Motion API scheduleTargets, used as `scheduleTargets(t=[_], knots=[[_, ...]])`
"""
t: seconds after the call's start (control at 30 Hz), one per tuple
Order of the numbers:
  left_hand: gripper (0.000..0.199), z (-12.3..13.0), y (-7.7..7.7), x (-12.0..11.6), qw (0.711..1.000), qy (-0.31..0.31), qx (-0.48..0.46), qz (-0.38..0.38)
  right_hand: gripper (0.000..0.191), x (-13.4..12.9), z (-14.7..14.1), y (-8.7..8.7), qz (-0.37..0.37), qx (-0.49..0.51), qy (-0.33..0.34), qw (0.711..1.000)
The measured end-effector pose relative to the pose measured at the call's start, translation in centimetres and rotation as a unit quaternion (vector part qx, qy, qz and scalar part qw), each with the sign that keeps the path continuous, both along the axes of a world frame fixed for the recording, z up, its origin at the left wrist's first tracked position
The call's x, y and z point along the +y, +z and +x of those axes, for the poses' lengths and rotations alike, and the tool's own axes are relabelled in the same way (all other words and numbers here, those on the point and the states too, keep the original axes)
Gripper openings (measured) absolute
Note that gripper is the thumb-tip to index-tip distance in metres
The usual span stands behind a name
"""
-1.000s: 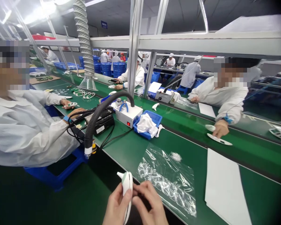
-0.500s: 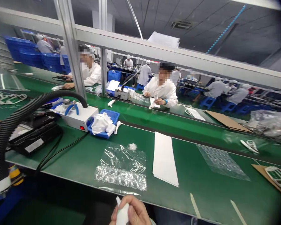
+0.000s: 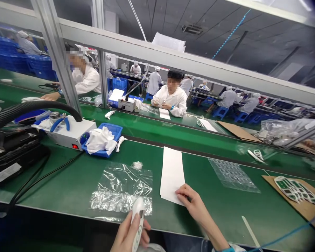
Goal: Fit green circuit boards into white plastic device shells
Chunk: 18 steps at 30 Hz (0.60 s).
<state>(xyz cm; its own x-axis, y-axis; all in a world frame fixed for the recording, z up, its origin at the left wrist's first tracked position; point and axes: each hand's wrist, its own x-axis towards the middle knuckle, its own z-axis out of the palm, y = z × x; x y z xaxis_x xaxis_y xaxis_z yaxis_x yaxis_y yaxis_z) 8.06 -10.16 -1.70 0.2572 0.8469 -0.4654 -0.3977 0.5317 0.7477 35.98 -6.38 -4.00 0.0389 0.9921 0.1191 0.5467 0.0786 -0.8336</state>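
Note:
My left hand [image 3: 132, 229] is closed around a white handheld device [image 3: 138, 220], rounded at the top, with a small dark screen and round buttons on its side. It is held tilted at the table's front edge, before a clear plastic bubble sheet [image 3: 120, 201]. My right hand [image 3: 190, 199] has its fingers curled at the lower right edge of a stack of white paper [image 3: 172, 171]. The fingertips touch the paper; whether they pinch a single sheet I cannot tell.
On the left stand a grey box [image 3: 68, 134] with a red switch, a black hose [image 3: 36, 105] and a blue tray [image 3: 114, 130] of white cloths. Another clear sheet [image 3: 233, 175] and cardboard [image 3: 267, 182] with device frames lie right. A co-worker [image 3: 170, 98] sits across the green table.
My right hand has come up onto the paper. The white device has turned and risen in my left hand, so its screen and buttons show. The view has shifted to the right.

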Motion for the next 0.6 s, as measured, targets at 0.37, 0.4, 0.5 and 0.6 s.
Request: scheduleTargets(t=[0.37,0.4,0.5,0.6], knots=[[0.055,7.9,-0.1,5.8,0.996,-0.007,0.004,0.09,0.017,-0.9,-0.1,-0.8,0.022,0.008,-0.041,0.999],[0.053,8.1,-0.3,6.0,0.995,-0.007,0.016,0.094,0.016,-0.8,-0.5,-0.8,0.021,0.004,-0.034,0.999],[0.051,8.4,-1.0,6.2,0.995,-0.013,0.027,0.091,0.014,-0.4,-1.7,-1.1,0.023,-0.009,-0.016,1.0],[0.056,8.6,-1.9,6.1,0.996,-0.005,0.014,0.085,0.015,0.1,-2.2,-1.4,0.026,-0.016,-0.007,1.0]])
